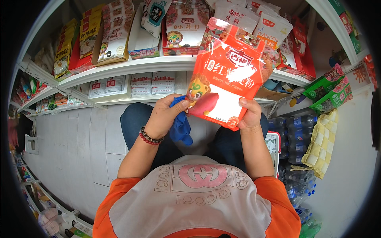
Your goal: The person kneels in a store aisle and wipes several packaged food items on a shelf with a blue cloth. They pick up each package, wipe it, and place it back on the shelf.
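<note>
A red and white plastic pouch of sweet potato starch is held up in front of the shelf, its printed front showing and glare on its upper part. My left hand pinches a blue cloth at the pouch's lower left corner; the cloth hangs down below the thumb. My right hand grips the pouch's lower right edge, thumb on the front and fingers behind, hidden. Behind the pouch stand white starch bags and a carton of baking soda packets on the white shelf.
Yellow packets and an open carton stand on the upper shelf. White bags lie on the lower shelf. To the right are packs of dark bottles, a yellow-white checked bag and a white-and-red basket.
</note>
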The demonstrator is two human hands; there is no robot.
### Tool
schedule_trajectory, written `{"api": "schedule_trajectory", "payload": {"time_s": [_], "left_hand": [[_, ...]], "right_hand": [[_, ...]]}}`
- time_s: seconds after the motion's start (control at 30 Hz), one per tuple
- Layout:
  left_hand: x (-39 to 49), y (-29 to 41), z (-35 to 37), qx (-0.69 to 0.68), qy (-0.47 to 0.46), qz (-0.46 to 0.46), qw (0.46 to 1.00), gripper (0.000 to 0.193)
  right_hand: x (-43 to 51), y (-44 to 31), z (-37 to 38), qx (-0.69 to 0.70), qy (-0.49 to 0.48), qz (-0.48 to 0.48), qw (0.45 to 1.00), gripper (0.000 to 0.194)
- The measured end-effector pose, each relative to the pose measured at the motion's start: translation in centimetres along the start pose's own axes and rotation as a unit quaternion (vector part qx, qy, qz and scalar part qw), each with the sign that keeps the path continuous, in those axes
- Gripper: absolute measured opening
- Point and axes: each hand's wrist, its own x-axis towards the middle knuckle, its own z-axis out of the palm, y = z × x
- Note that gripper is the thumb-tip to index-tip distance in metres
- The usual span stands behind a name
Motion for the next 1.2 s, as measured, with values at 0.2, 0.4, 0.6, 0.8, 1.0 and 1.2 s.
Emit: {"api": "schedule_trajectory", "payload": {"time_s": [0.2, 0.4, 0.6, 0.8, 1.0, 1.2], "left_hand": [[-0.3, 0.0, 0.0, -0.017, 0.009, -0.003, 1.000, 0.025], [-0.7, 0.3, 0.1, -0.042, -0.009, -0.012, 0.999, 0.024], [-0.7, 0.3, 0.0, 0.000, -0.004, -0.006, 1.000, 0.028], [-0.5, -0.3, -0.4, -0.038, 0.025, -0.023, 0.999, 0.022], [-0.6, -0.8, -0.4, -0.051, 0.024, -0.012, 0.998, 0.019], [-0.6, -1.7, -0.3, -0.085, 0.039, -0.010, 0.996, 0.021]], "right_hand": [[0.0, -0.1, 0.0, -0.003, -0.002, -0.005, 1.000, 0.054], [-0.1, 0.0, -0.2, -0.010, -0.008, 0.000, 1.000, 0.055], [0.0, -0.1, -0.1, -0.004, 0.015, -0.001, 1.000, 0.055], [0.2, 0.0, 0.1, 0.001, 0.009, -0.007, 1.000, 0.055], [0.2, 0.0, 0.0, 0.016, 0.001, 0.002, 1.000, 0.055], [0.0, 0.1, -0.1, 0.014, 0.002, 0.005, 1.000, 0.055]]}}
